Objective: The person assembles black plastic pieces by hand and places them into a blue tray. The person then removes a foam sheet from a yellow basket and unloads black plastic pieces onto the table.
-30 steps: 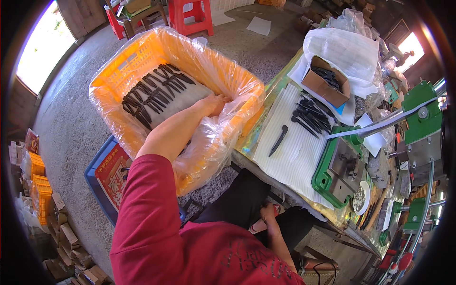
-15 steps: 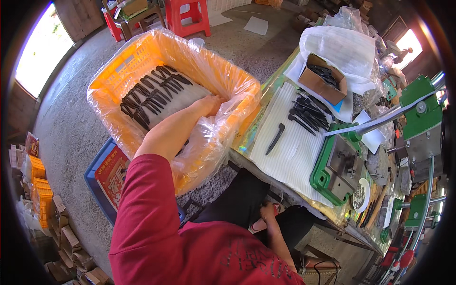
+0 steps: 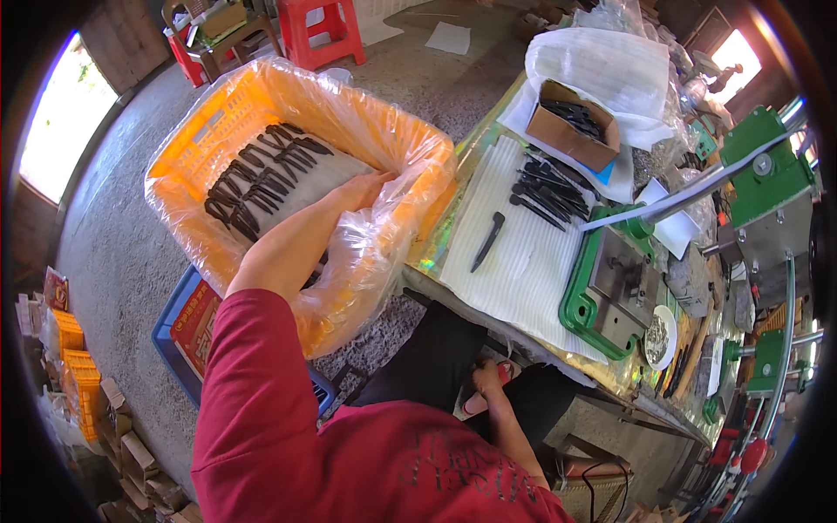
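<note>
My left hand (image 3: 370, 190) reaches into the right side of a yellow crate (image 3: 423, 139) lined with a clear plastic bag (image 3: 357, 240). Its fingers are hidden at the crate's inner wall, so their grip does not show. Beside that forearm, rows of dark, slim, pointed pieces (image 3: 261, 179) with wider heads lie on a white sheet (image 3: 327, 173) in the crate. In my lap rests my right hand (image 3: 486, 376), fingers curled closed; whatever they may hold is hidden. One similar black piece (image 3: 488, 242) lies alone on the table's white foam sheet (image 3: 462, 257).
Right of the crate, the table holds a black pile (image 3: 551, 193), a cardboard box (image 3: 571, 126) of dark pieces, a green hand press (image 3: 610, 283) and a white bowl (image 3: 660, 336). A blue bin (image 3: 179, 336) stands below the crate. Red stool (image 3: 321, 35) behind.
The whole view has shifted slightly, so the crate and table appear further left. My left hand stays in the crate's right side and my right hand stays in my lap.
</note>
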`<state>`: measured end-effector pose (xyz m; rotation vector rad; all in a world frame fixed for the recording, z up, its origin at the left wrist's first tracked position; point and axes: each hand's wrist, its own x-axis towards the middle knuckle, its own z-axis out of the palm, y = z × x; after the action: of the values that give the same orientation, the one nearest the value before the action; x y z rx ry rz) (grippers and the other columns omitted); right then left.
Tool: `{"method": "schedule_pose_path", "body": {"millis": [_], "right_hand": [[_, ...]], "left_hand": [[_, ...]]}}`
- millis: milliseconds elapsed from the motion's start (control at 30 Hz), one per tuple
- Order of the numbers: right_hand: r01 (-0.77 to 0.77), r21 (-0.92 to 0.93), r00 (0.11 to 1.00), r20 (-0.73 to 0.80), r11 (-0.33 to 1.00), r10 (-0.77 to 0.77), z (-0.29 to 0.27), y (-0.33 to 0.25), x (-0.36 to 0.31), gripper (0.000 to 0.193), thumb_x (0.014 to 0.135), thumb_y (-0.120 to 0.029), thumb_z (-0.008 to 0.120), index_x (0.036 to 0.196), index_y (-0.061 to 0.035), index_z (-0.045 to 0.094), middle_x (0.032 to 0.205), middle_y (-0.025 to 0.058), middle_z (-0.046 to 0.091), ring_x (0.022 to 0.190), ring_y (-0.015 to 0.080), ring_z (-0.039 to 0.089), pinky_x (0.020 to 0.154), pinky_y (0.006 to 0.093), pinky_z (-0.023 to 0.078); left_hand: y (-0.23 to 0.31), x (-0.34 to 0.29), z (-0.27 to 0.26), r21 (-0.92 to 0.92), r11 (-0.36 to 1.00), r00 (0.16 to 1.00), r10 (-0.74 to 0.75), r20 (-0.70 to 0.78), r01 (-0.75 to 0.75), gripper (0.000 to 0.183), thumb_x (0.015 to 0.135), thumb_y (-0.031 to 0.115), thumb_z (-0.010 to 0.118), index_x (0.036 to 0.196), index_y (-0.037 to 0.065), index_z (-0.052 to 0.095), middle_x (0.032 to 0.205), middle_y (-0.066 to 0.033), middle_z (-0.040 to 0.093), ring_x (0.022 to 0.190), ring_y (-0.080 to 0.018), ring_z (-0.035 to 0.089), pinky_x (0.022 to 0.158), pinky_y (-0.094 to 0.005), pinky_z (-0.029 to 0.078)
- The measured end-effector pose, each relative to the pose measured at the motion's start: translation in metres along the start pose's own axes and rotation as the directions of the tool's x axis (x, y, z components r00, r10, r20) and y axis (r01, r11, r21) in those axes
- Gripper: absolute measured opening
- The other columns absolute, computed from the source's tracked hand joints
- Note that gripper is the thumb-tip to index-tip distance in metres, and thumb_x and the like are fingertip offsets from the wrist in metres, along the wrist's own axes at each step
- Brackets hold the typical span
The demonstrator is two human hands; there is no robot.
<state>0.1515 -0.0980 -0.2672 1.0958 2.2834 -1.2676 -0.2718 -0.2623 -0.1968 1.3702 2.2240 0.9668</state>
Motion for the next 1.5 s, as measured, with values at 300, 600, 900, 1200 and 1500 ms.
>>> {"method": "schedule_pose_path", "body": {"millis": [300, 600, 900, 1200, 1500], "right_hand": [[0.043, -0.034, 0.998, -0.048, 0.998, -0.044, 0.002, -0.001, -0.002, 0.031, 0.072, -0.018, 0.051, 0.095, 0.0017, 0.056, 0.091, 0.0236, 0.055, 0.092, 0.0322, 0.052, 0.079, 0.0341, 0.041], [-0.007, 0.03, 1.0, -0.008, 1.0, 0.007, 0.0, 0.0, 0.0, 0.032, 0.069, -0.007, 0.049, 0.097, 0.0073, 0.053, 0.095, 0.0238, 0.055, 0.093, 0.0306, 0.053, 0.079, 0.0305, 0.04], [0.009, 0.101, 1.0, -0.025, 0.995, -0.007, -0.002, -0.008, -0.006, 0.035, 0.065, -0.001, 0.047, 0.099, 0.0069, 0.052, 0.095, 0.0227, 0.056, 0.093, 0.0295, 0.053, 0.079, 0.0306, 0.04], [0.009, -0.005, 1.0, 0.012, 1.0, -0.009, 0.004, 0.005, 0.005, 0.03, 0.072, -0.01, 0.049, 0.098, 0.006, 0.053, 0.092, 0.0226, 0.056, 0.091, 0.0283, 0.054, 0.076, 0.0303, 0.04], [0.017, 0.016, 0.999, -0.029, 1.0, -0.016, -0.002, -0.009, -0.004, 0.031, 0.073, -0.014, 0.05, 0.096, 0.0063, 0.054, 0.091, 0.0237, 0.056, 0.09, 0.0297, 0.054, 0.075, 0.0308, 0.041]], "left_hand": [[-0.026, -0.003, 0.0, -0.022, 1.0, 0.999, 0.008, 0.045, -0.007, 0.055, 0.067, 0.024, 0.058, 0.116, 0.01, 0.037, 0.114, -0.0171, 0.041, 0.101, -0.0339, 0.044, 0.085, -0.0388, 0.036], [0.012, 0.002, -0.01, 0.027, 0.99, 0.983, -0.141, 0.118, 0.139, 0.046, 0.078, 0.027, 0.047, 0.117, 0.006, 0.039, 0.117, -0.0136, 0.041, 0.106, -0.0248, 0.039, 0.09, -0.0321, 0.03], [0.017, 0.0, -0.01, -0.107, 0.985, 0.989, -0.132, 0.063, 0.138, 0.052, 0.072, 0.035, 0.054, 0.116, 0.01, 0.041, 0.116, -0.0179, 0.042, 0.107, -0.032, 0.04, 0.089, -0.0358, 0.033], [-0.005, -0.008, -0.01, -0.01, 0.994, 0.992, -0.103, 0.076, 0.105, 0.055, 0.07, 0.029, 0.057, 0.117, 0.008, 0.039, 0.118, -0.016, 0.04, 0.108, -0.03, 0.039, 0.09, -0.034, 0.033], [0.017, -0.013, -0.019, 0.168, 0.972, 0.977, -0.185, 0.107, 0.166, 0.051, 0.073, 0.025, 0.054, 0.119, 0.011, 0.035, 0.116, -0.0154, 0.04, 0.104, -0.0321, 0.042, 0.087, -0.0374, 0.034]]}}
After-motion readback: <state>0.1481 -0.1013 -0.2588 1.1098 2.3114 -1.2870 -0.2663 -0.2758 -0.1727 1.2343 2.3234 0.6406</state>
